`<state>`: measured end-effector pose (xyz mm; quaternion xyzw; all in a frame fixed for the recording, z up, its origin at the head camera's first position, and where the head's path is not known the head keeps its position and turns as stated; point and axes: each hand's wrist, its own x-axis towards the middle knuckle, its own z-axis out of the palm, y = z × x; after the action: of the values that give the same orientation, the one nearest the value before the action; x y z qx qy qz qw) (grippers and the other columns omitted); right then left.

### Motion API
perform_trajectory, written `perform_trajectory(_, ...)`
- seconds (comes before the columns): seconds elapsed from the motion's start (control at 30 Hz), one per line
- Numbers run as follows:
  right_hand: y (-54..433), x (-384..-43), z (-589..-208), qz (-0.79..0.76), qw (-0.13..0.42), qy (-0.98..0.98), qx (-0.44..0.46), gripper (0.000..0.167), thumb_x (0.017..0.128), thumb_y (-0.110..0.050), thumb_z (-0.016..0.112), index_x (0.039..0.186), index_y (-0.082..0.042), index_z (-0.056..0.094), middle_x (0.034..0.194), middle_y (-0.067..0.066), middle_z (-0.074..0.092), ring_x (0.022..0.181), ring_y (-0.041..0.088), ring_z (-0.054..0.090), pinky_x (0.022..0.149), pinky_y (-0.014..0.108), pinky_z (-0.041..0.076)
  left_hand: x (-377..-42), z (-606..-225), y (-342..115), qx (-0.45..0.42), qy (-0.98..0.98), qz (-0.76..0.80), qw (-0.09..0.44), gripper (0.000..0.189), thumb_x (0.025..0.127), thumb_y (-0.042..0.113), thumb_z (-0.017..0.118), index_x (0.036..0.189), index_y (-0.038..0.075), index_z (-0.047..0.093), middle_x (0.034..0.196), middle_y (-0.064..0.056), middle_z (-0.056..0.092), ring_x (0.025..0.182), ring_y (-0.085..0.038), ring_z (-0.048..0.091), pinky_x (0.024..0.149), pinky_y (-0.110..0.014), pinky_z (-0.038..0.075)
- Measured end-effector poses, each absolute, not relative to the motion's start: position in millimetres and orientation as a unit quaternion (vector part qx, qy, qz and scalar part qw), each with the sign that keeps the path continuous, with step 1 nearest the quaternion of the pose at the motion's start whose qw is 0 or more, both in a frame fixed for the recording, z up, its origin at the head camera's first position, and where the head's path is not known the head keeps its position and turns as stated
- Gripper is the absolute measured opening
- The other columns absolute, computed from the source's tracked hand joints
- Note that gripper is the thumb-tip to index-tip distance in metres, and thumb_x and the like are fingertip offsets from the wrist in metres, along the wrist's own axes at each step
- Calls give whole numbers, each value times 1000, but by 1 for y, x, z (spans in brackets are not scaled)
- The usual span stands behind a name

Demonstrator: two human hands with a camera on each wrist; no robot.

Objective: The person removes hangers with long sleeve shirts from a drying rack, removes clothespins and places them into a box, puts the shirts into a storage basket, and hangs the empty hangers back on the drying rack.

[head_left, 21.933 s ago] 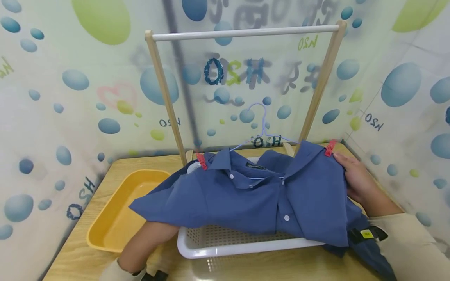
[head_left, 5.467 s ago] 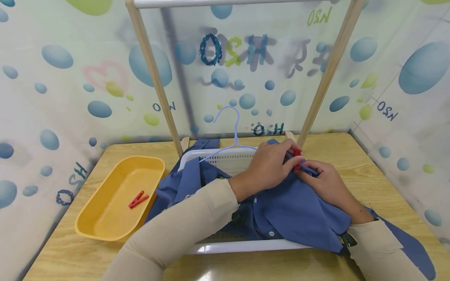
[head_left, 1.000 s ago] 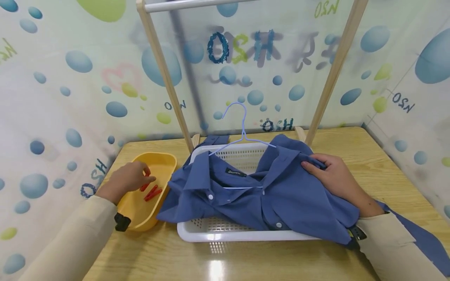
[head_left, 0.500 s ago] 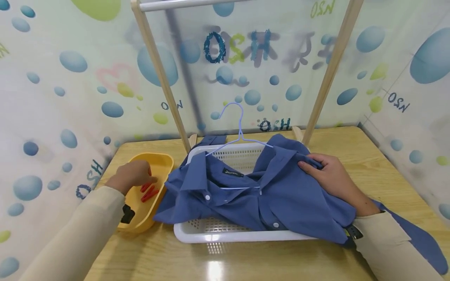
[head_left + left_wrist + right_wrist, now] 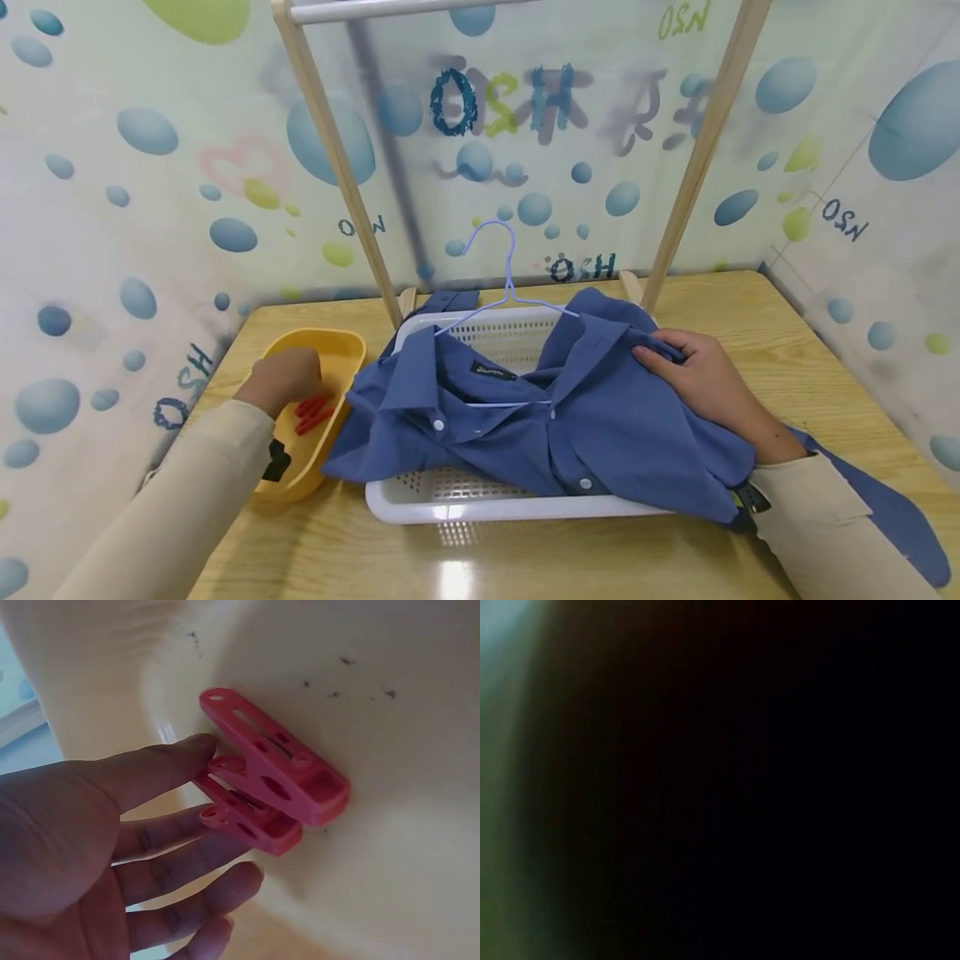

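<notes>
My left hand (image 5: 288,379) reaches down into the yellow tray (image 5: 343,357) on the left. In the left wrist view, its thumb and index finger pinch the handles of a small red clothespin (image 5: 259,826). Another red clothespin (image 5: 289,769) lies right against it, overlapping it in that view. A blue button-up shirt (image 5: 495,446) is spread over a white basket (image 5: 517,508), with a thin lilac hanger (image 5: 512,246) inside its collar. On the shirt's right shoulder, my right hand (image 5: 708,383) pinches the fabric between thumb and fingers. The right wrist view is almost wholly dark.
A wooden rack has a post (image 5: 337,158) at left, another post (image 5: 701,158) at right and a white rod (image 5: 397,7) across the top. One shirt sleeve trails over the wooden table (image 5: 795,333) on the right. A patterned curtain (image 5: 480,200) hangs behind.
Earlier, red clothespins held both shoulders of the shirt; both are now off it. My left hand has gone from the right shoulder to the tray and lowered a clothespin beside the other.
</notes>
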<state>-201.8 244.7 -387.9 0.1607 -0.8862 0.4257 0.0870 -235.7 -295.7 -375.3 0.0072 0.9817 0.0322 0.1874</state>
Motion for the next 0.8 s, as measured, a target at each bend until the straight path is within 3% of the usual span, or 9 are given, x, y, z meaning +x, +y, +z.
perform_trajectory(0.17,243,-202,-387,432,87,-883,164,21,98,-24,66,107,-6,73,103,12,73,83,1,62,74,13,48,-234,-376,-299,6,983,29,182,25,83,27,65,65,11,61,56,0,53,55,-20,52,56,-34,38)
perform_trajectory(0.27,242,-202,-388,431,88,-883,165,21,98,-23,66,107,-6,73,103,12,73,83,0,62,74,13,47,-232,-372,-299,2,982,27,185,25,85,30,67,81,5,66,68,-3,59,65,-23,56,61,-40,43)
perform_trajectory(0.4,242,-202,-388,433,84,-883,161,22,98,-24,66,108,-5,73,103,12,73,83,1,61,74,13,47,-229,-361,-297,-5,985,18,173,39,91,37,67,103,0,68,80,-7,64,72,-26,58,66,-43,46)
perform_trajectory(0.57,243,-201,-387,433,79,-884,156,23,98,-25,65,107,-6,73,102,12,72,82,2,61,73,14,47,-221,-338,-278,-1,994,40,98,40,97,38,60,110,1,68,79,-9,66,66,-24,57,54,-34,46)
perform_trajectory(0.67,244,-200,-386,431,79,-885,157,22,98,-25,65,107,-6,73,102,12,72,82,1,61,73,14,47,-209,-324,-256,23,996,74,37,35,101,34,54,104,3,69,72,-7,62,59,-21,54,49,-30,42)
perform_trajectory(0.8,245,-200,-386,429,81,-885,161,22,98,-24,66,107,-6,73,102,12,73,82,0,62,73,14,48,-190,-316,-220,54,989,133,-26,32,105,35,49,102,9,68,74,-6,63,61,-20,56,55,-33,45)
